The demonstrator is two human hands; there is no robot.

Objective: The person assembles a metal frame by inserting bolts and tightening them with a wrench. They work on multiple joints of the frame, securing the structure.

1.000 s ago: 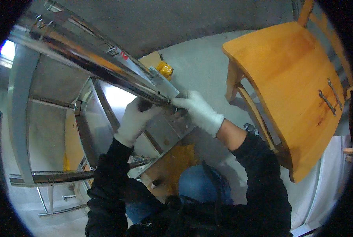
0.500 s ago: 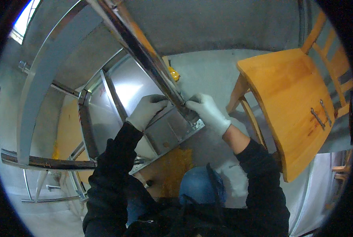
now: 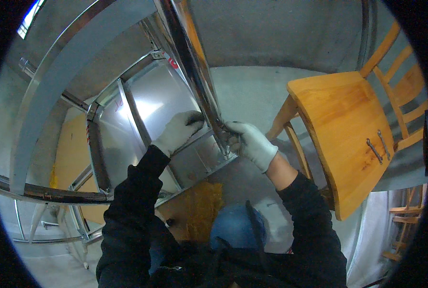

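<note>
At the lower edge, nearest you, your black sleeves (image 3: 132, 206) rise on either side of a blue trouser knee (image 3: 238, 228). Just beyond the knee, a brown stained board (image 3: 191, 211) lies low, next to the edge of the metalwork.

Centre: both your hands wear white gloves, darkened at the fingers, one on each side of a shiny metal tube (image 3: 192, 62), close to its lower end. Your left hand (image 3: 179, 130) has its fingers curled inward, tips just beside the tube; cannot tell whether they touch it or hold anything. Your right hand (image 3: 251, 143) has thumb and forefinger drawn together at the tube's right side, other fingers bent below; what sits between them is too small to make out.

The tube slants from the upper middle down to a metal corner between your hands. Behind your left hand: a silvery sheet panel (image 3: 151, 91) with a crossbar (image 3: 134, 113) over it. Left of that, a broad grey curved band (image 3: 82, 60).

To your right stands a wooden chair (image 3: 338, 115), well apart from the tube; two wrenches (image 3: 374, 150) lie side by side on its seat.

Farthest: a dark grey wall (image 3: 281, 33) and, upper left, a bright window (image 3: 30, 19).
</note>
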